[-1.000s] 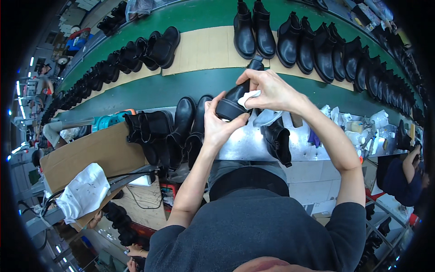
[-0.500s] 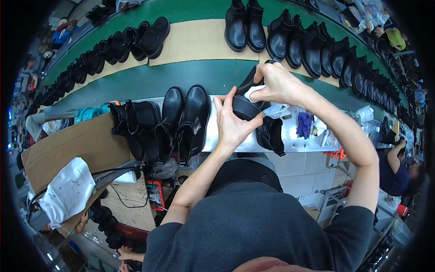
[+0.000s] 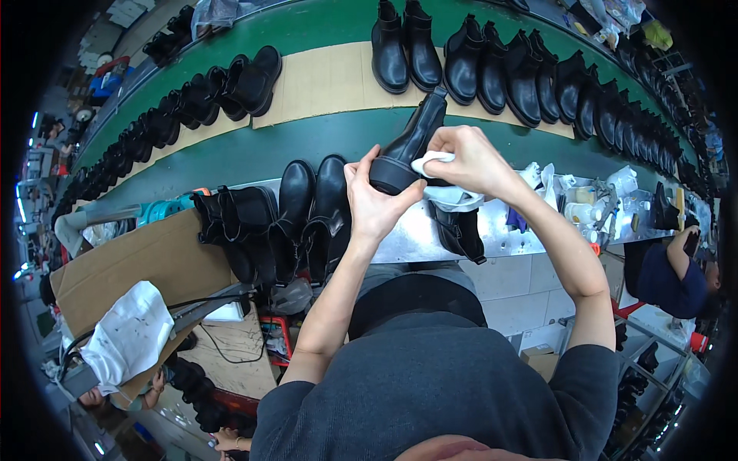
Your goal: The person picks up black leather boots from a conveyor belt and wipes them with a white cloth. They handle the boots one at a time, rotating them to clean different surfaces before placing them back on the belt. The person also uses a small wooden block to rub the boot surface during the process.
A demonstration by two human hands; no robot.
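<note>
My left hand (image 3: 378,201) grips the sole end of a black ankle boot (image 3: 425,127), thumb on one side and fingers on the other. The boot is tilted, its shaft pointing away from me. In my right hand (image 3: 470,163) a white cloth (image 3: 453,200) is pinched, with a bunched part against the boot's side near the sole and the rest hanging below. Beneath the cloth another black boot (image 3: 460,234) lies on the metal worktop (image 3: 503,244). To the left stand a pair of black boots (image 3: 330,192), with more boots beside them.
Rows of black boots (image 3: 523,81) line the green bench (image 3: 323,146) on cardboard strips (image 3: 315,81). White bottles (image 3: 584,213) and wrappings stand at the right of the worktop. A cardboard sheet (image 3: 146,257) and a stained white cloth (image 3: 129,338) are at left. Another person (image 3: 667,276) sits at far right.
The right hand has come down off the boot's shaft with the cloth, so the shaft now shows. The left hand still holds the boot, now slightly further left. The whole view has shifted a little.
</note>
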